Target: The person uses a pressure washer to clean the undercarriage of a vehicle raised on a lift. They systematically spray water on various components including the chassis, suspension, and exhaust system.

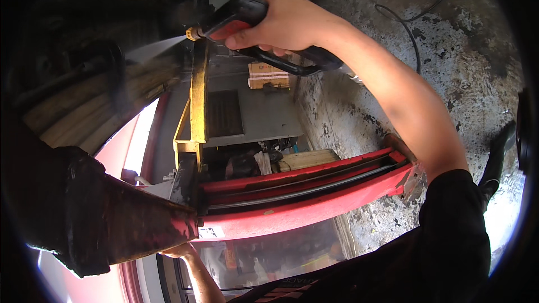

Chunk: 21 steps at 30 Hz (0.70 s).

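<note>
A black and red pressure washer gun [238,17] is gripped in my right hand [289,22], raised at the upper middle of the view. From its yellow nozzle [193,34] a white fan of spray [154,49] shoots left toward the dark underside of a vehicle [84,73]. My left hand [178,251] is low in the view, against the lower edge of a dark, tapered metal arm [146,221]. Its fingers are mostly hidden behind that arm, so their grip cannot be made out.
A red lift post [303,205] crosses the middle, with a yellow metal bracket [198,101] rising near its left end. Beyond are a cardboard box [268,76] and assorted clutter. A stained, peeling wall [449,56] fills the right side, with a black hose [412,33] against it.
</note>
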Motion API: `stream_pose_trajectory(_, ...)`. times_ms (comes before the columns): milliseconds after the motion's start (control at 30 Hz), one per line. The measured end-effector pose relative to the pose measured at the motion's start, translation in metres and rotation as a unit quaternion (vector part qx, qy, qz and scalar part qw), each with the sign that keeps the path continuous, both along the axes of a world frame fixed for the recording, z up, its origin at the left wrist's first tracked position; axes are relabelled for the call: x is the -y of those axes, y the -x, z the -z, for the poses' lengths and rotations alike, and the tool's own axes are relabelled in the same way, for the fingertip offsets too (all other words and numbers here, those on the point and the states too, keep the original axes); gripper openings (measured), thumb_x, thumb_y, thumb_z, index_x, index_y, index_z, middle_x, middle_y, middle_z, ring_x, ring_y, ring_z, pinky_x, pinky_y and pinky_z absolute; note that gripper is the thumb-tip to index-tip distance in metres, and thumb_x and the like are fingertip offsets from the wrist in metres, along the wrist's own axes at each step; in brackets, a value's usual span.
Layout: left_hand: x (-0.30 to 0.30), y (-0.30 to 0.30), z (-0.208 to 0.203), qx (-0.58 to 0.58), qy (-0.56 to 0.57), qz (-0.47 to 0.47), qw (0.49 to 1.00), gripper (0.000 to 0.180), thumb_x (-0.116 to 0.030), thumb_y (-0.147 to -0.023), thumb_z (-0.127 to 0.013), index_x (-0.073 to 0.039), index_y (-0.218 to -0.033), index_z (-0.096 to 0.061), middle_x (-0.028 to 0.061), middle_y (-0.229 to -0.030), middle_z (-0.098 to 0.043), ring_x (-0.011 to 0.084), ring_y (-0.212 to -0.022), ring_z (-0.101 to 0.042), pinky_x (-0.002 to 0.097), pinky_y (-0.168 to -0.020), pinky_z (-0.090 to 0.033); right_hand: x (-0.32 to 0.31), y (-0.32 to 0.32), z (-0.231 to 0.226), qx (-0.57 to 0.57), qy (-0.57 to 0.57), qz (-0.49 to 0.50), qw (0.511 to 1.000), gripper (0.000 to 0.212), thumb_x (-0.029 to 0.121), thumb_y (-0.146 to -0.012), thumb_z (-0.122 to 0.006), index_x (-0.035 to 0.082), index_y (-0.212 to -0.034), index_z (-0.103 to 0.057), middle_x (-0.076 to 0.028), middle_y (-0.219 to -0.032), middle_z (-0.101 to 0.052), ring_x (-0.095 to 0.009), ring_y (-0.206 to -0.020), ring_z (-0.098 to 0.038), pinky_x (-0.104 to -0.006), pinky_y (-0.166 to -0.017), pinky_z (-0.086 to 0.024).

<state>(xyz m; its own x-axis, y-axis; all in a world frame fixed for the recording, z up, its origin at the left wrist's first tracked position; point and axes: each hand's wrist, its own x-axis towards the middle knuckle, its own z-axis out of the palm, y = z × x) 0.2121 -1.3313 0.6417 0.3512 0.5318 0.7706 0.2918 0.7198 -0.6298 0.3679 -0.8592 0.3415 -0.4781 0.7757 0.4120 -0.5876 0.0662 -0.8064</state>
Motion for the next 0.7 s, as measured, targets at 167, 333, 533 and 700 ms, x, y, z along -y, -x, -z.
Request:
stream_pose_trajectory(167, 0.045, 0.039, -0.034, -0.141, 0.093, 0.007, 0.986, 0.086, -0.043, -0.074, -0.084, 0.005, -0.131, -0.041, 0.0204, -0.112, -0.06, 0.0364, -0.097, -0.067, 0.043, -0.081, -0.059, -0.019, 0.037, -0.014, 0.033, -0.02, 0.042, 0.998, 0.057, 0.053, -0.07, -0.082, 0.001, -0.089, -0.068, -0.004, -0.063, -0.064, -0.014, -0.052, -0.063, -0.0273, -0.054, -0.052)
stream_pose_trajectory(333, 0.07, 0.049, -0.042, -0.222, 0.105, -0.133, 0.96, 0.095, -0.043, -0.068, -0.088, 0.003, -0.131, -0.034, 0.0199, -0.112, -0.059, 0.0361, -0.095, -0.068, 0.0433, -0.081, -0.059, -0.029, 0.061, -0.003, 0.05, -0.04, 0.005, 0.998, 0.07, 0.053, -0.069, -0.082, -0.01, -0.094, -0.061, -0.008, -0.065, -0.066, -0.016, -0.052, -0.064, -0.0286, -0.054, -0.054)
stream_pose_trajectory(533, 0.078, 0.046, -0.044, -0.151, 0.102, -0.121, 0.976, 0.088, -0.04, -0.07, -0.087, 0.002, -0.13, -0.037, 0.0201, -0.119, -0.058, 0.0362, -0.099, -0.067, 0.045, -0.085, -0.06, -0.017, 0.081, -0.01, 0.111, -0.034, 0.014, 0.993, 0.064, 0.048, -0.07, -0.081, -0.01, -0.093, -0.063, -0.011, -0.066, -0.067, -0.023, -0.059, -0.068, -0.0322, -0.061, -0.055)
stream_pose_trajectory(700, 0.055, 0.037, -0.025, 0.006, 0.057, 0.038, 0.998, 0.079, -0.042, -0.078, -0.081, 0.0, -0.13, -0.039, 0.0211, -0.125, -0.055, 0.0357, -0.104, -0.065, 0.0444, -0.089, -0.06, -0.01, 0.114, -0.004, 0.084, -0.055, 0.06, 0.993, 0.062, 0.045, -0.073, -0.08, -0.01, -0.098, -0.067, -0.022, -0.087, -0.071, -0.035, -0.09, -0.071, -0.0408, -0.081, -0.055)
